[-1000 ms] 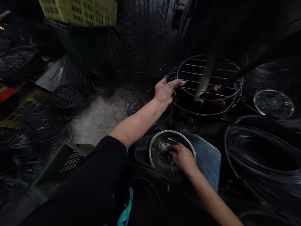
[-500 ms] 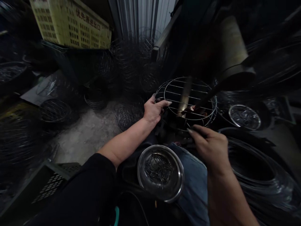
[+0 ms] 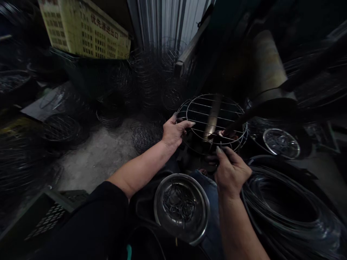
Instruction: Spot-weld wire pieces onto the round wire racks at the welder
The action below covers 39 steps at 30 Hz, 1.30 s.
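Note:
My left hand grips the left edge of a round wire rack, thumb on top and fingers curled beneath. The rack has thin parallel bars inside double rings and is held roughly level. Close to its near rim, my right hand pinches what looks like a short piece of wire between thumb and finger. Around the rack's near side are a brass-coloured bar and a dark arm with a copper-coloured tip. On my lap rests a steel bowl holding short bent wire pieces.
A large coil of wire lies at my right, below another steel bowl. A thick metal cylinder hangs above right. Yellow crate at back left, green crate at lower left, stacked wire racks behind.
My right hand has moved left and closer under the rack's near rim, bringing the wire piece up to it. The left hand still holds the rack, which has barely shifted.

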Tool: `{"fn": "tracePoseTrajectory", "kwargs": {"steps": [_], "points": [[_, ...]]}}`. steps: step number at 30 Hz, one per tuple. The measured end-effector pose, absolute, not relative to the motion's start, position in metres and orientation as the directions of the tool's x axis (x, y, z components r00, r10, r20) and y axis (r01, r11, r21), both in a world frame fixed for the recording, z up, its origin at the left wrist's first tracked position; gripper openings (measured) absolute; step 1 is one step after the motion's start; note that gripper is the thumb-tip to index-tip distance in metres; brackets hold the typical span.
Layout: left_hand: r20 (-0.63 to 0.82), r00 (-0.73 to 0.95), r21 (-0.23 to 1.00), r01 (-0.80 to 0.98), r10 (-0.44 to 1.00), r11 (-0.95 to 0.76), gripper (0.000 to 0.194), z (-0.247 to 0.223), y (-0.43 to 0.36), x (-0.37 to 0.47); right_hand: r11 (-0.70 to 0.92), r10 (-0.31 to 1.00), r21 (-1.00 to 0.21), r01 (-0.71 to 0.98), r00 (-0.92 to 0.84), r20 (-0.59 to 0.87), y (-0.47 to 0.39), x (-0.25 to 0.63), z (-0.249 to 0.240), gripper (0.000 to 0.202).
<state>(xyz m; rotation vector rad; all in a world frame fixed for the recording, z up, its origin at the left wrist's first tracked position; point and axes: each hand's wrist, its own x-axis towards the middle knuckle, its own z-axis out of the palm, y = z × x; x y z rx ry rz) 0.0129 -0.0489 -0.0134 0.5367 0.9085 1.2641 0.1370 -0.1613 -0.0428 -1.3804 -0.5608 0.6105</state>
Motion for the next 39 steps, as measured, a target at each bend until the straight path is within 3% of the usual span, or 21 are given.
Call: {"fn": "tracePoseTrajectory", "kwargs": {"steps": [7, 14, 20, 25, 32, 39], "points": [[-0.319, 0.044, 0.763, -0.581, 0.947, 0.284, 0.05, -0.013, -0.045, 0.013, 0.129, 0.624, -0.989, 0.076, 0.769, 0.141, -0.158, 0.132, -0.05, 0.024], [-0.335, 0.054, 0.76, -0.574, 0.941, 0.304, 0.047, -0.019, -0.038, 0.014, 0.093, 0.614, -0.988, 0.122, 0.774, 0.153, -0.156, 0.128, -0.05, 0.025], [-0.461, 0.08, 0.722, -0.544, 0.884, 0.427, 0.05, -0.024, -0.031, 0.016, 0.055, 0.592, -0.977, 0.205, 0.782, 0.197, -0.158, 0.13, -0.052, 0.025], [-0.409, 0.096, 0.727, -0.567, 0.908, 0.387, 0.053, -0.023, -0.037, 0.014, 0.052, 0.574, -0.941, 0.335, 0.761, 0.302, -0.164, 0.129, -0.052, 0.022], [-0.438, 0.064, 0.731, -0.555, 0.897, 0.397, 0.076, -0.017, -0.033, 0.015, 0.081, 0.575, -0.969, 0.235, 0.783, 0.237, -0.157, 0.128, -0.046, 0.022], [-0.443, 0.064, 0.713, -0.58, 0.894, 0.395, 0.078, -0.015, -0.038, 0.012, 0.083, 0.571, -0.943, 0.322, 0.76, 0.31, -0.159, 0.129, -0.05, 0.025]]}}
